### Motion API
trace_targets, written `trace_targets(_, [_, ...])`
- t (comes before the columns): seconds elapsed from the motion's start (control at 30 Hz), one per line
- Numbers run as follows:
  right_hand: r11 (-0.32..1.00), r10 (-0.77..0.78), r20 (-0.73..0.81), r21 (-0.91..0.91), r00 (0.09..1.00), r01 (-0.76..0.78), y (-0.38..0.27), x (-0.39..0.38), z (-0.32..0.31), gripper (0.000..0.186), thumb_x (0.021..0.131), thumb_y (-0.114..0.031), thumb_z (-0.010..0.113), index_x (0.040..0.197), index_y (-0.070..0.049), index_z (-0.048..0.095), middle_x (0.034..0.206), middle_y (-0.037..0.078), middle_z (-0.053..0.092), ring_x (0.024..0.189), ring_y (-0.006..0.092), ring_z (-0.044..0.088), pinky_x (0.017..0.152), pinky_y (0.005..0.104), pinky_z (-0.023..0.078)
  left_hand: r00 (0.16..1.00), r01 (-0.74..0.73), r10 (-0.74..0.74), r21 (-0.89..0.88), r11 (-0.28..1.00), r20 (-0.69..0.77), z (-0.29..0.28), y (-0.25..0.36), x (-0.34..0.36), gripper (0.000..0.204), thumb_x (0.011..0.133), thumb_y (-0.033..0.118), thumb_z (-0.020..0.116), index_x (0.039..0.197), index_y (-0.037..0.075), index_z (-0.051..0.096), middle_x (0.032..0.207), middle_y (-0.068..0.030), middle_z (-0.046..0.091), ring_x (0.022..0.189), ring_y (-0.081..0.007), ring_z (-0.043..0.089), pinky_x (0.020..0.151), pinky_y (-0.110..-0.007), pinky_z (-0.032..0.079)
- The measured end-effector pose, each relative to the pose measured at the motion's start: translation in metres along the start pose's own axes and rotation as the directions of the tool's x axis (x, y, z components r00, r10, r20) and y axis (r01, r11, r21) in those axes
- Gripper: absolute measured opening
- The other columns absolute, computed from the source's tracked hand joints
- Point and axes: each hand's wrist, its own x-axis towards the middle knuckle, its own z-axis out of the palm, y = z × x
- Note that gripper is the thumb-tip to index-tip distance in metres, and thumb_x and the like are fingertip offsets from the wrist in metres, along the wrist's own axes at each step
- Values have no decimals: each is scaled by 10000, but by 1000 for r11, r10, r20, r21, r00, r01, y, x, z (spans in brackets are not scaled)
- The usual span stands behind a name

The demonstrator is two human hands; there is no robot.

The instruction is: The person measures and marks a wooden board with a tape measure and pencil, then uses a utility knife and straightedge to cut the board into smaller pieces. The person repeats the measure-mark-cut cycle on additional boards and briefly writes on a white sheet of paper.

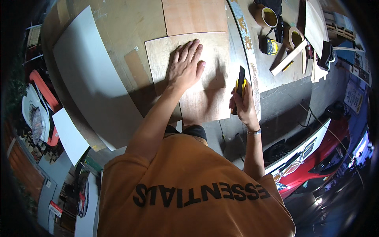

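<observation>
My left hand (pixel 186 65) lies flat with its fingers stretched out on a thin pale wooden sheet (pixel 213 49). That sheet overlaps other wooden sheets: one (pixel 195 15) reaches to the far edge of view, another (pixel 205 104) comes toward my body. To the right, my right hand (pixel 245 104) is wrapped round a yellow and black utility knife (pixel 240 85). Its dark blade end points away from me, beside the sheet's right edge. The blade appears raised and apart from the wood, though the exact gap is hard to judge.
A large white sheet (pixel 90 79) lies on the table's left. At the far right are rolls of tape (pixel 269 17), a yellow tape measure (pixel 271 46) and wood strips (pixel 289 58). A worn metal-like edge strip (pixel 246 39) runs right of the sheets. A red car (pixel 304 173) stands lower right.
</observation>
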Motion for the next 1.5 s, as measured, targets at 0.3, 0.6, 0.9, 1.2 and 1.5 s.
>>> trace_targets(0.3, [675,-408,-59,-692,911,257,-24,130,54,150,1053,-139,477,1078,6,452,674,291,634,587,467,647,513,518,511,997,1,-4,42,999,83,-3,1,1,633,995,489,538,1479,81,523,1669,-83,274,1537,-253,237,1263,-466,177])
trace_targets(0.6, [598,-189,-256,-795,948,-96,-39,162,79,295,1064,-264,445,1020,10,544,715,300,668,689,465,696,623,540,568,999,24,-20,-98,995,41,-1,-2,1,695,974,466,586,1476,-4,486,1663,-91,273,1544,-259,211,1274,-454,176])
trace_targets(0.9, [625,-159,-237,-775,958,-88,-43,161,79,257,1054,-221,454,1022,14,552,739,310,673,729,492,694,657,553,570,996,14,-8,-60,998,92,2,-4,1,653,998,472,538,1520,87,464,1670,-101,261,1543,-281,214,1270,-475,180])
trace_targets(1.2, [562,-142,-173,-824,975,-65,-56,170,74,253,1009,-148,439,954,42,597,801,319,688,808,490,707,713,547,589,998,50,-44,-134,990,52,6,-1,1,627,994,381,529,1564,152,406,1642,-123,323,1518,-311,281,1256,-506,199])
trace_targets(1.5, [597,-41,-133,-798,990,-82,-35,138,65,156,937,-64,502,923,53,604,798,347,675,799,485,709,672,530,598,995,69,-67,-21,997,69,10,0,2,659,1008,435,456,1605,193,319,1667,-86,279,1524,-265,268,1261,-492,185])
